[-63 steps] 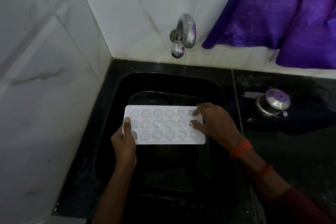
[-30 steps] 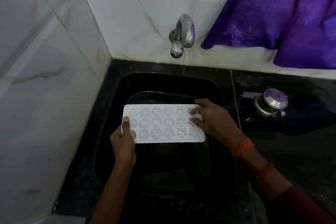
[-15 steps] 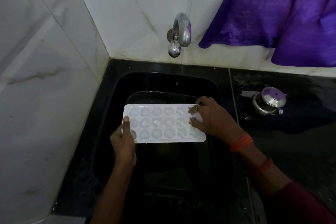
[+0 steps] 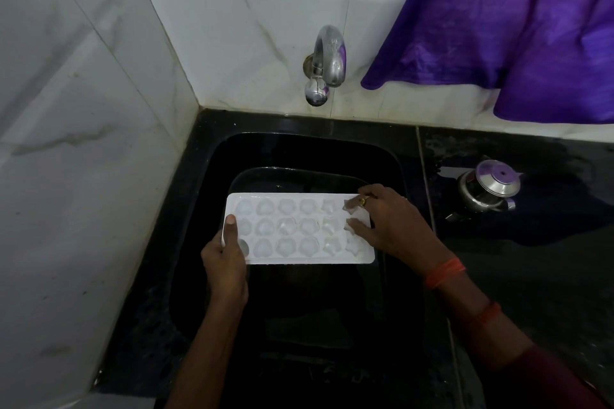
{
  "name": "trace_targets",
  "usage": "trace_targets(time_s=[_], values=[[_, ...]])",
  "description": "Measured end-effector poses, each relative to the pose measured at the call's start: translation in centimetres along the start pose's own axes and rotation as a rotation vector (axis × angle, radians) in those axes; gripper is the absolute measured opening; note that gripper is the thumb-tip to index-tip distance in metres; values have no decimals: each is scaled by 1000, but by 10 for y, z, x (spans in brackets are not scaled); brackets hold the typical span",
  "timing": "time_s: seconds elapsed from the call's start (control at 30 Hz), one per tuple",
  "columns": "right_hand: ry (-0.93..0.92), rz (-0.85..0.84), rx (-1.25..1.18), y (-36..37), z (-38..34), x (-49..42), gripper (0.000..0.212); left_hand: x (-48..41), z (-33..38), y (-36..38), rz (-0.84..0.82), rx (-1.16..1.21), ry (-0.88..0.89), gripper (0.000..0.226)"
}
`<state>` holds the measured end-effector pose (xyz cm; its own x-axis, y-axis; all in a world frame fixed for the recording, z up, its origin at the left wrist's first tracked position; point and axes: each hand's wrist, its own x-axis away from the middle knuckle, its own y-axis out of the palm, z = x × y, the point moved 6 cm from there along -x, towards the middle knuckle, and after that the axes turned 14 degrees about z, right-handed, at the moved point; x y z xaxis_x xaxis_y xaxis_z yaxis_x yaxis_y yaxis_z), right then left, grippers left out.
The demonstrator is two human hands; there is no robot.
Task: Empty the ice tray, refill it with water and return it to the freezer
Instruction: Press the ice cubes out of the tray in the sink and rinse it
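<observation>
White ice tray, cells frosted: left hand grips one end, right hand pinches the other. Black sink below; white-tiled walls.

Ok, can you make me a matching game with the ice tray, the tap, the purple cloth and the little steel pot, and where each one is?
Things:
1 ice tray
2 tap
3 purple cloth
4 steel pot

Places:
A on the black counter right of the sink
B over the sink, gripped by the left hand
C hanging at top right
D fixed to the tiled wall

Pairs: 1-B, 2-D, 3-C, 4-A
</observation>
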<state>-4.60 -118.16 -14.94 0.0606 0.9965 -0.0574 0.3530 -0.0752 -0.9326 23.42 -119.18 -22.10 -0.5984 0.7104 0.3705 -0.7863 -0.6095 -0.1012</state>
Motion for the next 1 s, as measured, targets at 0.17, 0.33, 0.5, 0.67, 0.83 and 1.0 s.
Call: trace_targets(time_s=[0.17, 0.33, 0.5, 0.67, 0.83, 1.0], values=[[14, 140, -115, -8, 1, 14, 40, -1, -4, 1, -12, -6, -27, 32], [-45, 184, -78, -11, -5, 29, 52, 0, -3, 2, -18, 0, -21, 33], [-70, 150, -17, -6, -8, 39, 66, 3, -3, 2, -20, 8, -35, 30], [-122, 106, 99, 1, -10, 42, 79, 4, -3, 1, -17, 4, -33, 31], [-170, 74, 194, 3, -11, 41, 87, 4, -5, -1, -19, -19, -35, 31], [-195, 112, 175, 1, -12, 38, 88, 6, -5, -2, -13, -15, -32, 34]])
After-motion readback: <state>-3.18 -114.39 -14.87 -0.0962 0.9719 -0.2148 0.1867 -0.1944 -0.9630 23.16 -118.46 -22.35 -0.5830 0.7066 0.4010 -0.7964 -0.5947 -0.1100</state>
